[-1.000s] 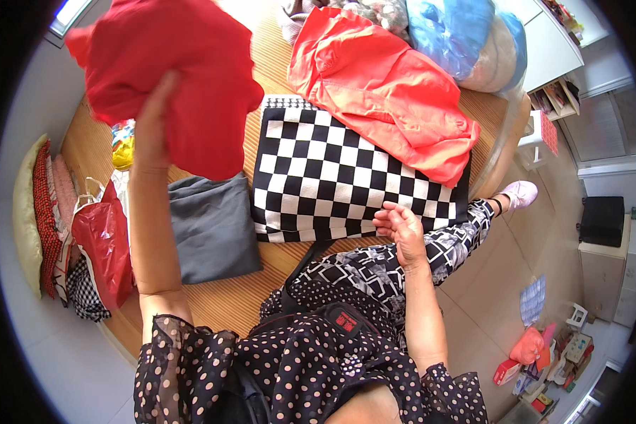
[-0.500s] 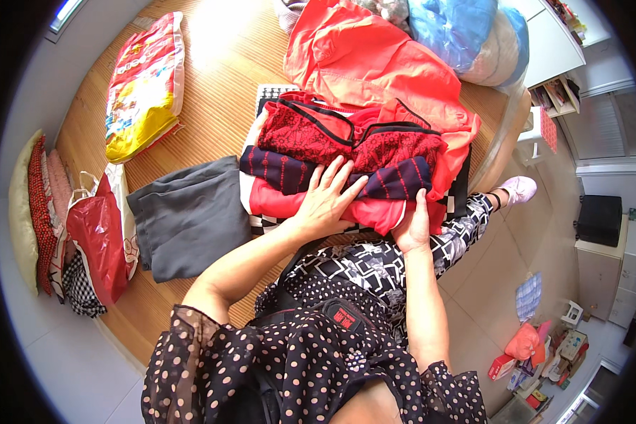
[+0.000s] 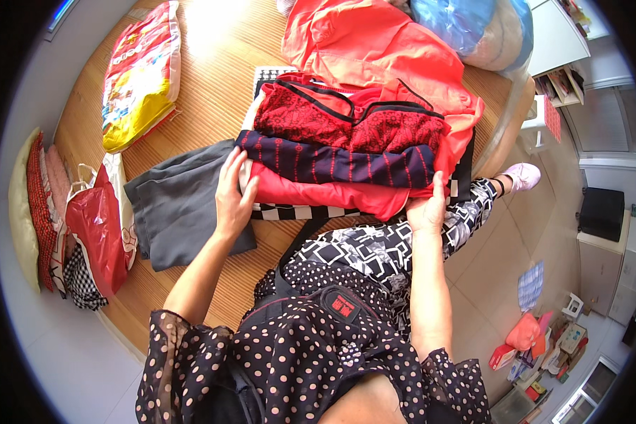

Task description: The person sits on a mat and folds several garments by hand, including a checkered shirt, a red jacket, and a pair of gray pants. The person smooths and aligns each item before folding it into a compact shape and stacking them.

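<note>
By the left hand (image 3: 231,194) and right hand (image 3: 427,209), the ends of the clothes pile (image 3: 336,152) on the bench (image 3: 208,99) are being touched; whether either is gripping cannot be told. Contents are being hidden by the red bag (image 3: 95,230) and printed bag (image 3: 141,78); farthest, pale stuff (image 3: 500,46) is being enclosed by the blue bag (image 3: 459,25).

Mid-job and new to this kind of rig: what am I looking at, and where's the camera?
No machine here: a person works bare-handed. A wide fisheye camera on their head looks down, so straight edges bend. The left hand touches the left end of a stack of clothes; the right hand is at its lower right corner, its grip partly hidden. The stack includes a lace garment, a navy striped cloth and red fabric, over a checked cloth. Gray folded cloth and a red and yellow bag also lie on the wooden table.
</note>
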Demonstrator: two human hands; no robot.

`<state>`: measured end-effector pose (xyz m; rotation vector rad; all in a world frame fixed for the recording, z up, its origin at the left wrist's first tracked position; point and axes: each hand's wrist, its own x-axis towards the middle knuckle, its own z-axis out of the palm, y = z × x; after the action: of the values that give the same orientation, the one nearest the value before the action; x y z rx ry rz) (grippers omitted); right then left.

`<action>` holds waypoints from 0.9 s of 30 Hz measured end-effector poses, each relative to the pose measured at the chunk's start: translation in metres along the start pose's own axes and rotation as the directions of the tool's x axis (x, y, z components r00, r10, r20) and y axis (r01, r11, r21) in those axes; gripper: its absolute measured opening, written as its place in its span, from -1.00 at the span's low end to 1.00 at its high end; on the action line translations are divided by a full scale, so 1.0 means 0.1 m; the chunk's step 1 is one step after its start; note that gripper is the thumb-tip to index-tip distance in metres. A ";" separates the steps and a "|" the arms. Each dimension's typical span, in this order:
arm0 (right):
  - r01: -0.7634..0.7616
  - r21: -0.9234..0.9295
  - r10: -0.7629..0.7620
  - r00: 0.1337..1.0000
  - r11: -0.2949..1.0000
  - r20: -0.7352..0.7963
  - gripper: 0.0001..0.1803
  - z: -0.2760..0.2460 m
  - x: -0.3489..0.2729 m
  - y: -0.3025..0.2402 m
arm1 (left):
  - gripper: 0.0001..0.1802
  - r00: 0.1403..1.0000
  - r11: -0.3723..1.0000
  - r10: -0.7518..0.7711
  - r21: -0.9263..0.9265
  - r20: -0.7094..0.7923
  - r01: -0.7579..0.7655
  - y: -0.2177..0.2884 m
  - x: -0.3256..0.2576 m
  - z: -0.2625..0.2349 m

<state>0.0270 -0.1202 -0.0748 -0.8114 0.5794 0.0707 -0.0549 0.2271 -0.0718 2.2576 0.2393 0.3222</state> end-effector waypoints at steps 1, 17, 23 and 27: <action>0.016 -0.089 -0.022 0.998 0.996 -0.064 -0.52 -0.04 0.01 -0.02 | -0.44 0.999 0.999 0.028 -0.026 -0.033 -0.029 0.02 0.12 0.02; 0.730 -0.568 -0.031 0.604 -0.381 0.796 -0.37 0.44 -0.19 -0.43 | -0.71 0.776 0.834 0.435 0.122 0.457 -0.539 0.02 -0.17 -0.23; 0.819 -0.477 0.247 0.558 -0.319 0.792 -0.88 0.02 -0.44 -0.56 | -0.77 0.925 0.960 0.260 0.029 0.278 -0.279 -0.02 -0.06 -0.24; 0.778 -0.589 0.304 0.627 -0.216 0.717 -0.73 0.01 -0.60 -0.78 | -0.74 0.982 0.999 0.040 -0.003 0.187 -0.041 -0.01 0.20 -0.18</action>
<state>-0.0022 -0.1641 0.0082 -2.4395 -0.7915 0.4347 -0.0418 0.2462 -0.0587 2.2787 0.0953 0.1299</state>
